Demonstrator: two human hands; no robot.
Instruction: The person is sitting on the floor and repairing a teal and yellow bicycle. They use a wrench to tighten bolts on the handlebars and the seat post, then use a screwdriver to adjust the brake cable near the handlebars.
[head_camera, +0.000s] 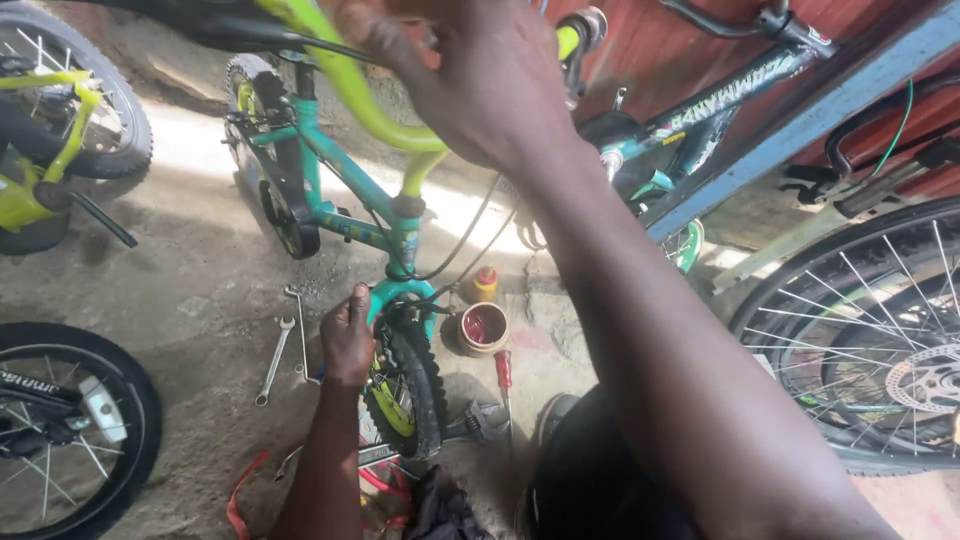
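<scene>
A small teal bike (330, 180) with a lime-green handlebar (350, 90) is seen in the middle, below the right hand and above the left hand. Its front wheel (405, 390), black with knobby tread, is found just to the right of the left hand. The right hand (490, 80) is closed over the handlebar near its top bend, and the bar is held firmly. The left hand (347, 335) is curled around the teal fork (395, 295), right where the fork meets the wheel; its fingers are wrapped shut on it.

A big bike wheel with thin spokes (860, 340) is seen far to the right of the right arm. A second black wheel (60, 430) is seen far to the left of the left hand, low on the dirt floor (200, 300). A yellow-green bike (50, 130) is parked well to the left of the right hand.

Two silver wrenches (285, 340) are laid on the floor just left of the left hand. A round red tin (483, 328) is set near the wheel, to the right of the left hand. A small yellow bottle (485, 283) is stood just above the tin. A red-handled screwdriver (505, 385) is laid just below the tin.
</scene>
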